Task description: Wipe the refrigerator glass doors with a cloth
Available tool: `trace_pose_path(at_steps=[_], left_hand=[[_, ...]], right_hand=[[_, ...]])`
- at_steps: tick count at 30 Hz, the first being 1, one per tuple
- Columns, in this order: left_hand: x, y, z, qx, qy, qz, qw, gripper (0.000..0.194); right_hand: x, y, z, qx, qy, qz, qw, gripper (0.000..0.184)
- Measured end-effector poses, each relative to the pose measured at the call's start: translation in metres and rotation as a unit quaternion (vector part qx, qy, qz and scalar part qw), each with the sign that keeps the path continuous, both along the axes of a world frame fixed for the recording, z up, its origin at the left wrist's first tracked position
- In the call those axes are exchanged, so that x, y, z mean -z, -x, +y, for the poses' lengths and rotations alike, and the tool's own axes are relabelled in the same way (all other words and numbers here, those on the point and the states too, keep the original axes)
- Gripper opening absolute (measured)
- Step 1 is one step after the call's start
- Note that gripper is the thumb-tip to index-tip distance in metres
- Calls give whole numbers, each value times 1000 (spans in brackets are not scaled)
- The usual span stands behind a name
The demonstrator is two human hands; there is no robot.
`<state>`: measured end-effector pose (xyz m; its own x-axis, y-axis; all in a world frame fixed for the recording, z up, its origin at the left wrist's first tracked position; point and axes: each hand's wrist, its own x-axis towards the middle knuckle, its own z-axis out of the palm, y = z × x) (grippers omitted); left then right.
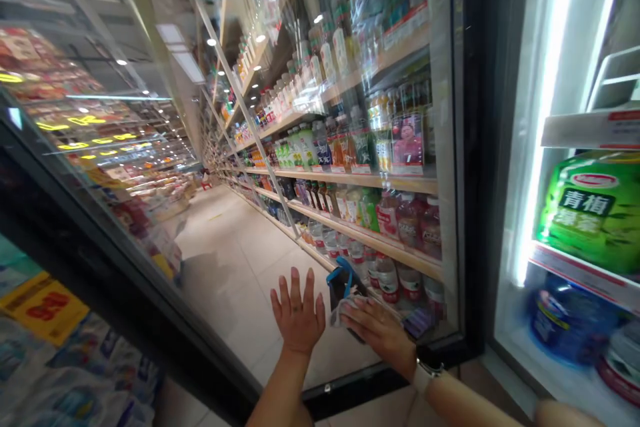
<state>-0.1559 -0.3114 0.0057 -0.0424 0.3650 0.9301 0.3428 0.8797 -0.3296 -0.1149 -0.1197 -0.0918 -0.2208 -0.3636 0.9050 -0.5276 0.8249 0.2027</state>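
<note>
The glass door (235,233) of a drinks cooler stands open across my view, set in a black frame. My left hand (299,313) is held flat toward the pane with its fingers spread and nothing in it. To its right, my right hand (376,330) presses a greyish cloth (342,310) against the lower part of the glass. That wrist wears a watch or bracelet (429,367). Just past the cloth shows a dark object with a blue strap (345,267); I cannot tell what it is.
Shelves of bottled drinks (345,147) show in the glass. At the right, the lit cooler holds a green-labelled bottle pack (590,207) and large blue bottles (570,320). Bagged goods (75,373) lie at lower left beside a yellow price sign (45,307). Something skin-toned blurs at bottom right.
</note>
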Motion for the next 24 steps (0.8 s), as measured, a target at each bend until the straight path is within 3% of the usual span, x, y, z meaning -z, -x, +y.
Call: trace_pose_path(at_steps=[3, 7, 13, 16, 19, 24], left_hand=[[-3, -2, 1, 0, 8, 6, 1000, 67], [-5, -4, 1, -8, 12, 5, 1000, 66], [-4, -7, 1, -12, 17, 3, 1000, 67], [-1, -9, 0, -19, 19, 1, 1000, 67], [1, -11, -1, -24, 18, -4, 1000, 66], [0, -13, 1, -18, 12, -2, 1000, 64]], right_hand=[[-15, 2, -2, -9, 4, 16, 1000, 39], [-47, 3, -11, -6, 24, 19, 1000, 39], [-109, 1, -26, -5, 228, 3, 974, 60], [-130, 2, -26, -31, 299, 6, 954, 64], [-137, 4, -26, -34, 320, 26, 947, 65], [-129, 9, -31, -11, 317, 40, 948, 64]])
